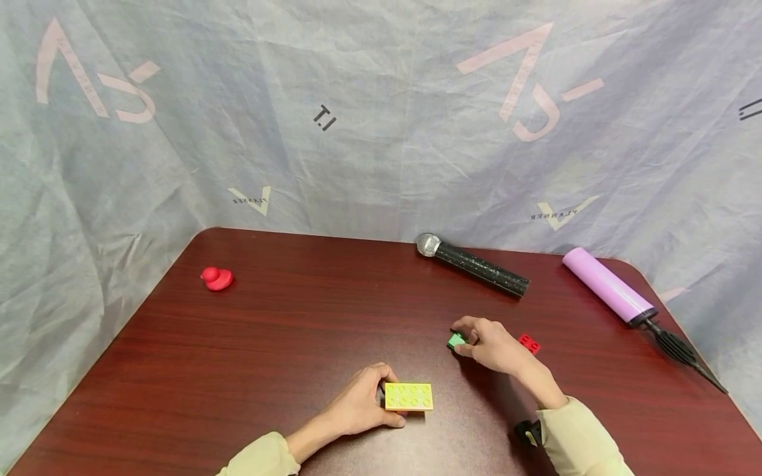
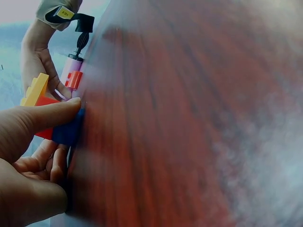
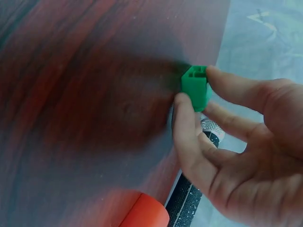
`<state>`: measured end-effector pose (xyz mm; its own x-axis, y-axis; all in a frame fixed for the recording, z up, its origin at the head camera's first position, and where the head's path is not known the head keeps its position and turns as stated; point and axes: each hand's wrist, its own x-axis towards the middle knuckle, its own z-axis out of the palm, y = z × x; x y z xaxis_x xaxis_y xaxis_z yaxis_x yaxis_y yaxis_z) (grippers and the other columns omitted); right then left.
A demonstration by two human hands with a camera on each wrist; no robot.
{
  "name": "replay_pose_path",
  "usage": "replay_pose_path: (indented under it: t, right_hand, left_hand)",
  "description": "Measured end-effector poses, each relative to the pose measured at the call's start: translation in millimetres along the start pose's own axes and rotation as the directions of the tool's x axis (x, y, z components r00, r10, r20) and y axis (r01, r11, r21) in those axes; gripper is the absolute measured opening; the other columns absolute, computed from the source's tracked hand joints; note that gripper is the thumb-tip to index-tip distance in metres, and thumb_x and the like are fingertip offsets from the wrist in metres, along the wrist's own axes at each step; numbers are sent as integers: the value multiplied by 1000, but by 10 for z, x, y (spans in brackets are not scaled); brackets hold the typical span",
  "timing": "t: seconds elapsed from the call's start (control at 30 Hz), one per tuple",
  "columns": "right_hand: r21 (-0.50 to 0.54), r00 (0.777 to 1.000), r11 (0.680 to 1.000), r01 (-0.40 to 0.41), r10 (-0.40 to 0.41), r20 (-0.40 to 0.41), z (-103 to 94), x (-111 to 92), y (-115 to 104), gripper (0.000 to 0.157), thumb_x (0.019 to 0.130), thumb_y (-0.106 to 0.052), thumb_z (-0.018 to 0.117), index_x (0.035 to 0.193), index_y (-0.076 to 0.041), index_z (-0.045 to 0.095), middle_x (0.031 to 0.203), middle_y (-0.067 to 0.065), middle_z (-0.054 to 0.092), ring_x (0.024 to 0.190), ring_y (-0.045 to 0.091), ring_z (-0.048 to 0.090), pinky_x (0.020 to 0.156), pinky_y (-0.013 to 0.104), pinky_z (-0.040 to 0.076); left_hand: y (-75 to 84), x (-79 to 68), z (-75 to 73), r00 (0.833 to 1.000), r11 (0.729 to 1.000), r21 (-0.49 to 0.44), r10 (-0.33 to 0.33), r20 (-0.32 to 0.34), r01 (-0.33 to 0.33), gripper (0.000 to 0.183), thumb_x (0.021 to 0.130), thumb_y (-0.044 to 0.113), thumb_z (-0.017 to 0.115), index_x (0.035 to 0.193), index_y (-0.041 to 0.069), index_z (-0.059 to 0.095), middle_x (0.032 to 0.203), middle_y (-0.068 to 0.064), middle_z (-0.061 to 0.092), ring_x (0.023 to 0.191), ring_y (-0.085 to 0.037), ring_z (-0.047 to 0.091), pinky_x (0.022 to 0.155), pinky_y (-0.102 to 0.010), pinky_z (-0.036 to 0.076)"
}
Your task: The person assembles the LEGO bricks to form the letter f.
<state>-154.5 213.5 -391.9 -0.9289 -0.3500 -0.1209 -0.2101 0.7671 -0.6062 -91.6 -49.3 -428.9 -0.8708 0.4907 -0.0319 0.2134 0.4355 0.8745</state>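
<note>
In the head view my left hand [image 1: 363,400] holds a stack of toy bricks low over the front middle of the table. A yellow brick [image 1: 408,396] with studs tops the stack. Below it, the left wrist view shows a red brick [image 2: 46,101] and a blue brick [image 2: 68,128], with the thumb along their side. My right hand [image 1: 491,344], farther back and to the right, pinches a small green brick [image 3: 194,90] between thumb and fingers. The green brick's hollow side shows in the right wrist view. Just beyond the right wrist lies a red studded brick [image 1: 528,343].
A black microphone [image 1: 476,266] lies at the back of the brown table [image 1: 286,297]. A purple hand pump [image 1: 610,284] lies along the right edge, and a red rubber duck [image 1: 217,278] sits at the back left. Grey printed cloth [image 1: 369,172] hangs behind.
</note>
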Motion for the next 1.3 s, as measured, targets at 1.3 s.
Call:
replay_pose_path:
  t: [1.3]
  right_hand:
    - [230, 927, 926, 301, -340, 157, 220, -243, -714, 25, 73, -17, 86, 87, -17, 66, 78, -11, 61, 69, 2, 59, 60, 22, 50]
  left_hand:
    - [-13, 30, -12, 1000, 1000, -4, 15, -3, -15, 39, 62, 8, 90, 87, 10, 61, 87, 5, 58, 77, -3, 48, 71, -22, 41]
